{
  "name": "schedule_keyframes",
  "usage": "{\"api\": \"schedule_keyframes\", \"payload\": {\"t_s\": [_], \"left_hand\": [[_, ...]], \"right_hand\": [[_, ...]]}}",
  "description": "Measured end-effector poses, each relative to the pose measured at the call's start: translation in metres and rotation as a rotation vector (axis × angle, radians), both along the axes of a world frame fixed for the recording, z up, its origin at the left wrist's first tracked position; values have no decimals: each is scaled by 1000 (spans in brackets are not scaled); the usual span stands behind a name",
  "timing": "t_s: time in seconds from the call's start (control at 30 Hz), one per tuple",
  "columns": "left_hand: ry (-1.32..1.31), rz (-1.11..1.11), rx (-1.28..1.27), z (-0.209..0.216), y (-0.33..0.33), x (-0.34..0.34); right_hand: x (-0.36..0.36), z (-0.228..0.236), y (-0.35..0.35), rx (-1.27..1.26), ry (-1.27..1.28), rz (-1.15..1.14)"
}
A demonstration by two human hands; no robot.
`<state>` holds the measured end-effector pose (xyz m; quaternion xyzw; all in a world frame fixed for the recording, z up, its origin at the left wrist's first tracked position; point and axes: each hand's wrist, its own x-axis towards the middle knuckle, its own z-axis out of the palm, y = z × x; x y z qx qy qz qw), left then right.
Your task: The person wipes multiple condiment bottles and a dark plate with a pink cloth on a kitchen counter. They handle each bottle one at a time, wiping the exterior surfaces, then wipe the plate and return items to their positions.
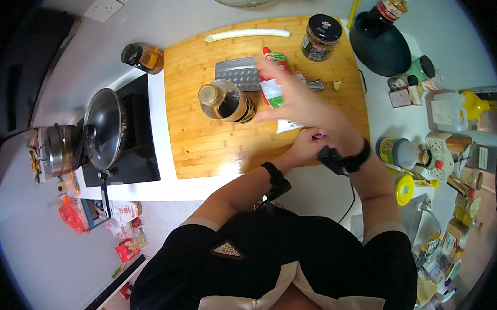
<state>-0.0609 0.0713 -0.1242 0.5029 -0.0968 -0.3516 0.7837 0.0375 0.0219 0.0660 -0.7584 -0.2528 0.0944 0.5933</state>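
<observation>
My right hand (303,103) is raised over the wooden cutting board (196,147), fingers stretched apart and empty. Just below it, my left hand (306,147) is closed near the board's front edge; a small pinkish bit shows at its fingertips, too small to name. Beneath my right hand lie a red and green pouch (275,58) and a cleaver (235,72), partly covered. A white packet (287,125) peeks out beside my left hand. To the left stands a bottle of dark sauce (224,102).
A scallion stalk (248,35) lies along the board's far side, with a black-lidded jar (322,39) at the far right. Left of the board are an amber bottle (143,58) and a lidded pan (104,129) on the black cooktop. A dark pan (382,50) and several containers line the right.
</observation>
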Motion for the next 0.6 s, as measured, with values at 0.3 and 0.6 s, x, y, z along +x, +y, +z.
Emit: {"api": "schedule_keyframes", "payload": {"t_s": [0.3, 0.6], "left_hand": [[178, -45, -124, 2, 7, 3], [371, -3, -49, -2, -11, 4]], "right_hand": [[-16, -50, 91, 27, 44, -245], [-23, 2, 73, 330, -70, -377]]}}
